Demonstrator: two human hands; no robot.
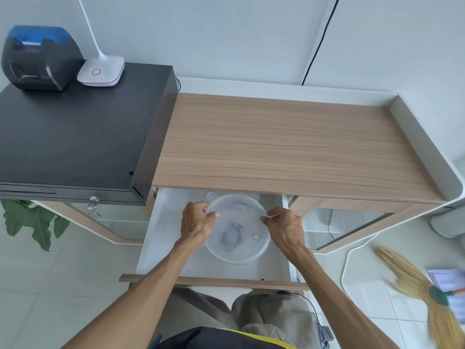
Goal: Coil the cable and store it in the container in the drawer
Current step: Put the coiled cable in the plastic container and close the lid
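Observation:
A round translucent plastic container (236, 250) sits in the open white drawer (161, 238) under the wooden desk. Its clear lid (239, 210) is on top, tilted slightly. My left hand (196, 221) pinches the lid's left rim and my right hand (284, 224) pinches its right rim. Some greyish item shows blurred through the plastic. A thin black cable (310, 307) lies across my lap below the drawer front, running to a small dark plug (325, 333) by my right thigh; neither hand touches it.
The wooden desk top (289, 147) is right above the drawer. A black cash box (70, 137) with a printer (37, 56) and a white lamp base (100, 71) stands on the left. Another black cable (319, 44) hangs on the wall. A broom (422, 285) lies on the floor at right.

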